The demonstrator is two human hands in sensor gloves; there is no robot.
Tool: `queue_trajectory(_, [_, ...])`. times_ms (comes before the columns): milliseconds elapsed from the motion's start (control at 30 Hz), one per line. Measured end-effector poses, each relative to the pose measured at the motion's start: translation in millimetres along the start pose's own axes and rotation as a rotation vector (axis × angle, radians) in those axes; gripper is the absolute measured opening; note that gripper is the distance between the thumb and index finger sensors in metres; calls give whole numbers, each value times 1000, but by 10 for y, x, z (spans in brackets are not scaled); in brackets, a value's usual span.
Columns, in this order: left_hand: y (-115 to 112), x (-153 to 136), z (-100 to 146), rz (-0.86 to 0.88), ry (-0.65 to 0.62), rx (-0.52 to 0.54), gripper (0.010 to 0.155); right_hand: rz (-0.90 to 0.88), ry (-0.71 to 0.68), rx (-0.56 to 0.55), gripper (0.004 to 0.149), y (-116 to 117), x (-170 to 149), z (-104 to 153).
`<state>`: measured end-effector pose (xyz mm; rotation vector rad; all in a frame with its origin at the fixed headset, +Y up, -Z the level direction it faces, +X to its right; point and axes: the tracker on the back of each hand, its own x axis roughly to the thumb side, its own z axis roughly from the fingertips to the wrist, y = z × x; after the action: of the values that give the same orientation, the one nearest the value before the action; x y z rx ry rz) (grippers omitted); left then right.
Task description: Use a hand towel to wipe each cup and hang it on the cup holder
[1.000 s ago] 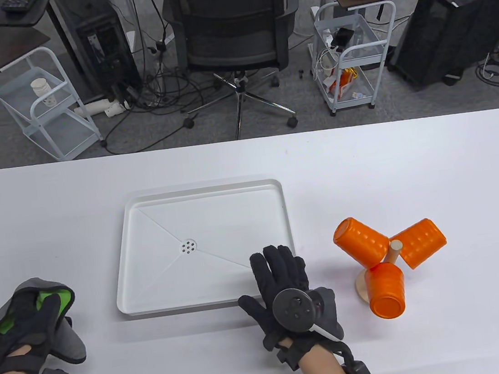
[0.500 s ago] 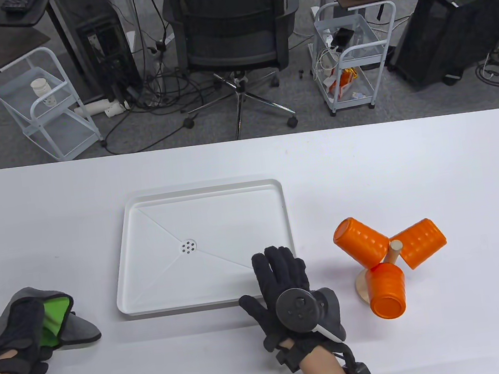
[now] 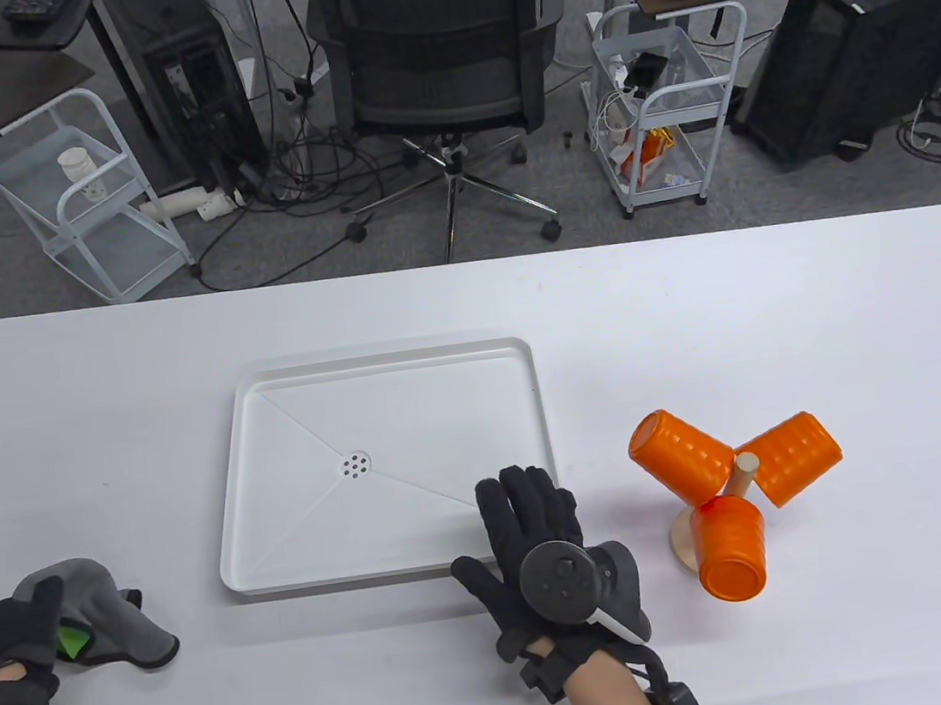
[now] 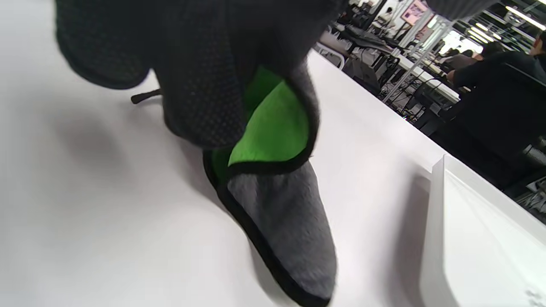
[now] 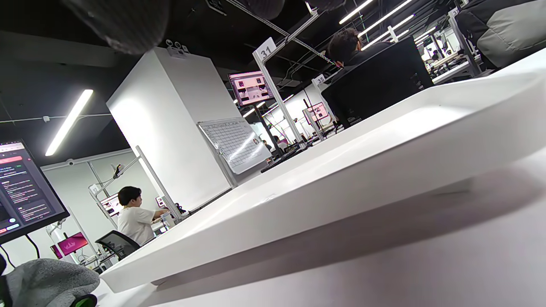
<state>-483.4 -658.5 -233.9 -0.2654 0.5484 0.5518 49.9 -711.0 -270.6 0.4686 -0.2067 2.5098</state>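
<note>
Three orange cups hang on the wooden cup holder [image 3: 745, 468] at the right: one at upper left [image 3: 682, 456], one at upper right [image 3: 794, 457], one in front [image 3: 728, 548]. At the table's left front edge my left hand [image 3: 14, 633] grips the grey hand towel [image 3: 98, 618], whose green inner side shows. In the left wrist view the towel [image 4: 281, 213] hangs from my fingers [image 4: 200, 85] with its tip on the table. My right hand [image 3: 525, 505] lies flat and open, its fingers over the front right corner of the white tray [image 3: 385, 360], holding nothing.
The tray has a drain in its middle and holds nothing; its wall shows in the left wrist view [image 4: 469, 238] and the right wrist view [image 5: 341, 183]. An office chair [image 3: 439, 45], carts and computer towers stand beyond the table's far edge.
My left hand has drawn the towel down and left toward the table's front edge, bunching it so less green shows. The right hand and the cups have not moved.
</note>
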Motion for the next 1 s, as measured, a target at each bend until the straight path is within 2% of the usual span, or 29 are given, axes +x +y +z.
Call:
queue_trajectory(133, [-82, 210, 120, 14, -175, -4, 76, 8, -4, 6, 82, 8, 10, -3])
queue_trajectory(233, [-259, 455, 250, -43, -301, 11, 78, 9, -5, 14, 82, 17, 22, -3])
queue_trajectory(400, [-602, 803, 400, -133, -430, 36, 80, 19, -14, 38, 82, 55, 53, -1])
queue_trajectory(600, [-1029, 1132, 481, -253, -535, 42, 83, 34, -25, 58, 82, 104, 85, 1])
queue_trajectory(767, [-1356, 1324, 484, -308, -609, -8, 86, 48, -30, 75, 82, 141, 101, -1])
queue_trajectory(1000, [-1741, 1526, 457, -412, -627, -45, 88, 61, -30, 97, 83, 197, 114, -9])
